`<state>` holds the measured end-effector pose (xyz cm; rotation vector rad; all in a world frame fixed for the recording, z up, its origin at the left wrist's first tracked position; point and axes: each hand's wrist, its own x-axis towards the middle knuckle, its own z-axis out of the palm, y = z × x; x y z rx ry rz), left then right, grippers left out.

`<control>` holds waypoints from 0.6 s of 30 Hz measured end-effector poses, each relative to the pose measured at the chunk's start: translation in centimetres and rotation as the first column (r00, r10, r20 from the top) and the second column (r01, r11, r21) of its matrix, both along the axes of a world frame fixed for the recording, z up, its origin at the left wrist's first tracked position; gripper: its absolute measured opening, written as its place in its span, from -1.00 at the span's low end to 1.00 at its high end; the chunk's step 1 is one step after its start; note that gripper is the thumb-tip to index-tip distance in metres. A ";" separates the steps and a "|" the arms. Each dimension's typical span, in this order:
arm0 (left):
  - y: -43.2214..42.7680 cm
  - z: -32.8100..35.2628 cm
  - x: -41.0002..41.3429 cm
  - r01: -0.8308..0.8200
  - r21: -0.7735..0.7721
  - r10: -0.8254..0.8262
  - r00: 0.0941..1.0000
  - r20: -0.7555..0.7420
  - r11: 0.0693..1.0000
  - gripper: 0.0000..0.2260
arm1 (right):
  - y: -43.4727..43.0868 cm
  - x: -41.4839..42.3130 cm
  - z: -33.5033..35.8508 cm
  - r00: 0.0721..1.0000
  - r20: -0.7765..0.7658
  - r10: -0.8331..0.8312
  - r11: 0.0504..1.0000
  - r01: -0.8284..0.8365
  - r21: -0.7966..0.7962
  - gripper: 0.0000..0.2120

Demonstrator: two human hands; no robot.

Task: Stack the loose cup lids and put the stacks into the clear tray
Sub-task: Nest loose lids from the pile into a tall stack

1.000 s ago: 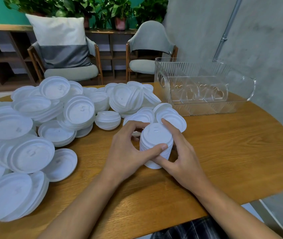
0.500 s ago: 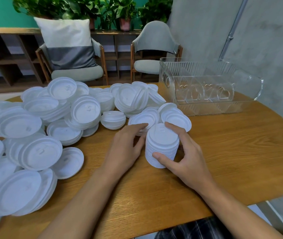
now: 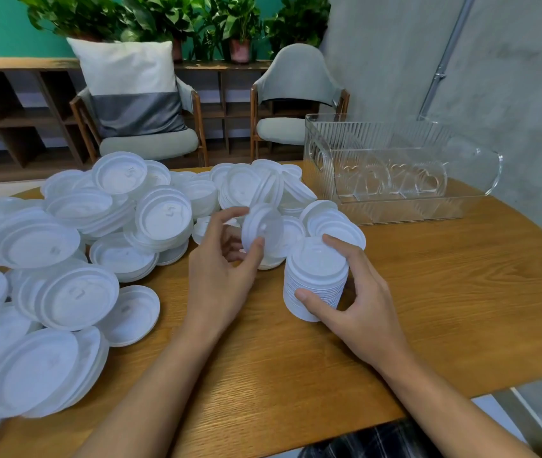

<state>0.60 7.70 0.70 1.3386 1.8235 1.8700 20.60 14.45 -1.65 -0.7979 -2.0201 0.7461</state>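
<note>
A heap of white loose lids (image 3: 64, 259) covers the left half of a round wooden counter (image 3: 461, 309), from its near edge to its far edge. Many sit in short, uneven piles, some lie flat and some lean on their neighbours.

Just right of the heap, the left hand (image 3: 223, 269) is raised above the counter. Its grip is clamped on a single lid (image 3: 263, 231), pinched between thumb and forefinger and tilted up on edge; the lid looks slightly blurred.

Beside it, near the middle of the counter, a tall stack of lids (image 3: 315, 279) stands on the wood. The right hand (image 3: 358, 312) curls round it, its grip closed on the stack with the thumb low on the near side and the fingers over the far top rim.

At the far right of the counter, well apart from the stack, sits the clear tray (image 3: 378, 140), with ribbed walls and heart-shaped cut-outs inside.

Beyond the counter stand two chairs (image 3: 296, 94), the left one holding a cushion (image 3: 130, 87), before a low shelf (image 3: 15, 110) topped with potted plants (image 3: 177, 18).
</note>
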 end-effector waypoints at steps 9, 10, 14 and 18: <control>0.0 1.2 -0.4 0.122 0.112 -0.162 0.854 0.495 0.986 -0.81 | 0.1 0.1 0.0 0.999 -0.029 0.042 0.998 -0.043 -0.049 -0.34; 0.1 1.3 -0.6 0.136 0.125 -0.182 0.813 0.553 0.983 -0.81 | 0.1 0.0 0.0 0.999 -0.030 0.043 0.998 -0.045 -0.050 -0.34; 0.2 1.3 0.1 0.259 0.074 -0.257 0.802 0.539 0.963 -0.80 | 0.0 0.0 0.0 0.996 -0.034 0.078 0.994 -0.081 -0.067 -0.27; 0.1 0.6 1.4 0.283 -0.035 -0.264 0.926 0.271 0.958 -0.82 | -0.3 -0.1 0.2 0.990 -0.028 0.135 0.990 -0.136 -0.047 -0.20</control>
